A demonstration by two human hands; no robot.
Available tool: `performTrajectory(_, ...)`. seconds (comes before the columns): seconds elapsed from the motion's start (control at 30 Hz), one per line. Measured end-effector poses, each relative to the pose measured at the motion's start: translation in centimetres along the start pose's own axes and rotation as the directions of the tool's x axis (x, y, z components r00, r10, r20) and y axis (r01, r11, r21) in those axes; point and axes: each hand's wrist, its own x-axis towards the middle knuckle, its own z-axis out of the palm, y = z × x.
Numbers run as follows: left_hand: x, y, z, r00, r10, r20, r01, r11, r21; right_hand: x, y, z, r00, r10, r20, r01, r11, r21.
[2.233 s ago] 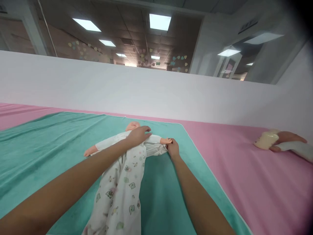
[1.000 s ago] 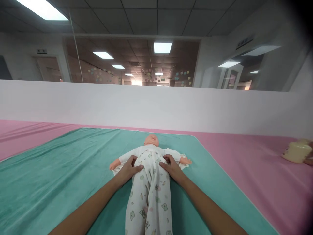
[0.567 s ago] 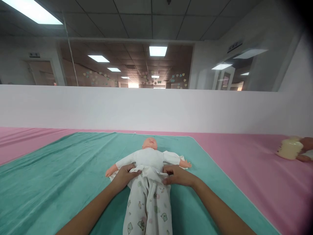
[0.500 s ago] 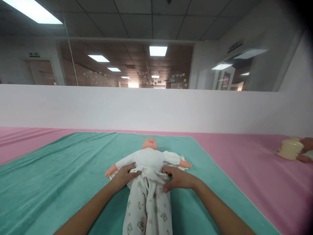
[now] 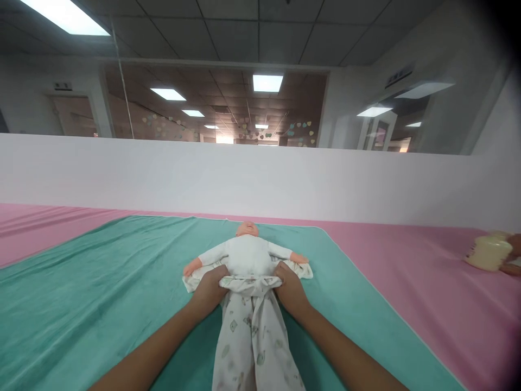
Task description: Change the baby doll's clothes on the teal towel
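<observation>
A baby doll (image 5: 249, 255) in a white long-sleeved top lies on its back, head away from me and arms spread. Printed white pants (image 5: 252, 331) cover its legs, which run toward me. My left hand (image 5: 210, 288) is closed on the left side of the waistband. On the opposite side, my right hand (image 5: 290, 285) grips the waistband too, and the band is stretched taut between them. Patterned white cloth (image 5: 303, 270) spreads out beneath the doll's arms and back. The feet are out of frame.
A green blanket (image 5: 101, 293) lies under the doll, over a pink sheet (image 5: 407, 271). Behind stands a low white wall (image 5: 244, 176) with windows above. At the far right is a pale yellow bottle-like container (image 5: 488, 251), beside a partly seen brown object (image 5: 516, 250).
Both hands have closed on the waistband and pulled it straight and taut. The doll's arm on the right has shifted inward and slightly up. The view has tilted slightly.
</observation>
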Motion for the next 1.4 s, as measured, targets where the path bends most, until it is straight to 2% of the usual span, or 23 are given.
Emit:
performTrajectory(0.1, 0.0, -0.2, 0.2, 1.000, 0.021, 0.003, -0.021, 0.997, -0.076, -0.2, -0.1, -0.1, 0.995, 0.097, 0.032, -0.098, 0.995, 0.023)
performTrajectory(0.2, -0.6, 0.0, -1.2, 0.993, -0.041, 0.111, 0.053, 0.992, -0.113, -0.9, -1.1, -1.5, 0.966, 0.155, 0.209, -0.188, 0.971, 0.149)
performTrajectory(0.3, -1.3, 0.9, -3.1, 0.946, -0.096, 0.310, 0.125, 0.990, -0.073, -1.4, -2.2, -3.4, 0.883, 0.159, 0.442, -0.277, 0.936, 0.218)
performTrajectory(0.37, -1.8, 1.8, -4.1, 0.898, -0.085, 0.431, 0.115, 0.992, -0.044, -1.5, -2.8, -4.2, 0.834, 0.172, 0.524, -0.304, 0.936, 0.176)
performTrajectory(0.4, -2.0, 2.2, -4.3, 0.888, -0.059, 0.455, 0.083, 0.996, -0.032, -1.5, -3.0, -4.3, 0.828, 0.174, 0.533, -0.286, 0.949, 0.134)
performTrajectory(0.53, -2.2, 2.6, -3.6, 0.910, 0.159, 0.382, -0.169, 0.986, -0.007, -1.7, -3.4, -3.5, 0.872, 0.077, 0.484, -0.070, 0.997, -0.032)
performTrajectory(0.63, -1.9, 1.6, -2.2, 0.921, 0.280, 0.271, -0.289, 0.957, -0.005, -2.0, -3.3, -2.1, 0.933, 0.033, 0.359, 0.004, 0.995, -0.101)
performTrajectory(0.73, -1.4, 0.5, -0.8, 0.947, 0.284, 0.151, -0.296, 0.953, 0.067, -2.0, -2.7, -0.5, 0.984, 0.032, 0.176, -0.004, 0.987, -0.160)
performTrajectory(0.8, -1.2, 0.1, -0.1, 0.964, 0.249, 0.088, -0.259, 0.958, 0.121, -1.7, -2.2, 0.4, 0.994, 0.055, 0.092, -0.040, 0.987, -0.157)
performTrajectory(0.87, -1.1, 0.0, 0.1, 0.985, 0.168, 0.041, -0.172, 0.980, 0.101, -1.4, -1.8, 0.6, 0.994, 0.096, 0.056, -0.090, 0.990, -0.107)
performTrajectory(0.93, -1.2, 0.2, -0.2, 0.995, 0.087, 0.050, -0.087, 0.996, 0.006, -1.3, -1.5, 0.1, 0.987, 0.138, 0.083, -0.136, 0.990, -0.038)
performTrajectory(1.03, -1.6, 1.0, -1.6, 0.973, 0.044, 0.228, -0.014, 0.991, -0.132, -1.4, -1.7, -1.6, 0.944, 0.185, 0.273, -0.209, 0.976, 0.061)
performTrajectory(1.1, -1.9, 1.5, -2.4, 0.932, 0.024, 0.362, 0.026, 0.991, -0.132, -1.6, -2.2, -2.6, 0.894, 0.172, 0.413, -0.224, 0.971, 0.082)
performTrajectory(1.17, -2.1, 1.9, -2.7, 0.913, 0.033, 0.406, -0.009, 0.998, -0.061, -1.8, -2.8, -2.9, 0.870, 0.139, 0.473, -0.172, 0.985, 0.029)
performTrajectory(1.3, -2.2, 2.1, -1.9, 0.919, 0.199, 0.341, -0.241, 0.967, 0.086, -2.2, -4.1, -2.0, 0.918, 0.008, 0.396, 0.059, 0.986, -0.157)
performTrajectory(1.4, -2.1, 2.1, -1.1, 0.937, 0.205, 0.283, -0.254, 0.956, 0.146, -2.4, -4.2, -1.2, 0.963, -0.063, 0.260, 0.125, 0.965, -0.229)
